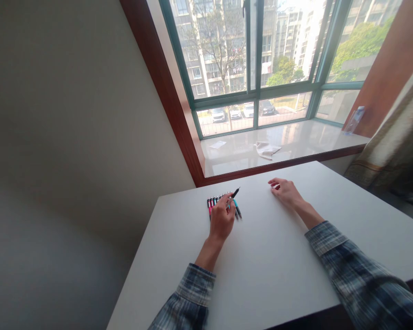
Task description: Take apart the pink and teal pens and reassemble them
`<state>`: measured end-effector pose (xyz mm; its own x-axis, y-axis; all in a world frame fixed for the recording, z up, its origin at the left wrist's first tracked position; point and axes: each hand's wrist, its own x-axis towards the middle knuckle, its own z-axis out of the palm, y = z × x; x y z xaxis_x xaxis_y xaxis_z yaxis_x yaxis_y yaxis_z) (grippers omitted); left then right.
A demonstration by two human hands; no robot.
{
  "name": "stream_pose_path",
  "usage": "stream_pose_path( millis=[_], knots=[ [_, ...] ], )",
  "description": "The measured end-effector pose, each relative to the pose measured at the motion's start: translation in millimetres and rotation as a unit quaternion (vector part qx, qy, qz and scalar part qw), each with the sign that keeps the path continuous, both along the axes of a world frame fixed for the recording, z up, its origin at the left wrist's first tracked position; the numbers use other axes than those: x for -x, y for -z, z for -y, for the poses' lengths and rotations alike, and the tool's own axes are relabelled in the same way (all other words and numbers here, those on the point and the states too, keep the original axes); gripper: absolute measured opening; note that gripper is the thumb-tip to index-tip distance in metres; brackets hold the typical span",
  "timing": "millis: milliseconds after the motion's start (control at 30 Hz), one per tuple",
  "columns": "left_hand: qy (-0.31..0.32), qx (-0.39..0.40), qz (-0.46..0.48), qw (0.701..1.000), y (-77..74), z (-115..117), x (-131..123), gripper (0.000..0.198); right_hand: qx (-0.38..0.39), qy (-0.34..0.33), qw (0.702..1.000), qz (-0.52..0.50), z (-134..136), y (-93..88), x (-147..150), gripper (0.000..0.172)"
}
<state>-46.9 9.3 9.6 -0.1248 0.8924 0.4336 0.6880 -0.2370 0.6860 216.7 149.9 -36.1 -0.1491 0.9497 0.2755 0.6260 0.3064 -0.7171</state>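
My left hand (223, 215) is closed on a dark pen (236, 191), whose tip points up and to the right. Under and around that hand lies a row of several pens (211, 201) side by side on the white table (179, 238), some pink, some turquoise, with dark ends. The hand hides the middle of the row. Off to the right, my right hand (285, 191) rests on or just above the tabletop, its fingers loosely curled and apart, with nothing seen in them.
Behind the table is a window sill (234, 160) with a crumpled white cloth (267, 150), a sheet of paper (218, 145) and a clear bottle (355, 120). A wall (89, 114) stands on the left, a curtain (382, 133) on the right.
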Motion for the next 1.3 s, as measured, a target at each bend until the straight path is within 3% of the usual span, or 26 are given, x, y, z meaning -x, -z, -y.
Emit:
stream_pose_path(
  millis=[167,300,400,567,767,1033,1300],
  knots=[
    [-0.009,0.002,0.008,1.0,-6.0,-1,0,0.027,-0.063,-0.019,0.996,-0.059,23,-23.6,27,0.019],
    [0.02,0.0,0.0,1.0,-9.5,-2,-2,0.027,0.026,-0.172,0.975,-0.14,50,-37.4,57,0.041],
    [0.057,0.003,0.0,0.998,-8.2,-2,-4,0.026,0.089,-0.226,0.956,-0.165,60,-36.6,71,0.055],
    [0.101,0.016,0.003,0.995,-4.2,-1,-8,0.021,0.141,-0.212,0.947,-0.195,60,-27.3,76,0.065],
    [0.101,0.046,-0.034,0.993,-7.7,2,-10,0.022,0.115,-0.204,0.948,-0.215,59,-27.0,79,0.062],
    [0.117,0.05,-0.006,0.992,-3.5,-1,-10,0.026,0.104,-0.21,0.943,-0.237,62,-29.5,81,0.06],
    [0.117,0.06,-0.03,0.991,-5.2,-1,-9,0.041,0.113,-0.228,0.934,-0.252,61,-30.0,80,0.055]
  ],
)
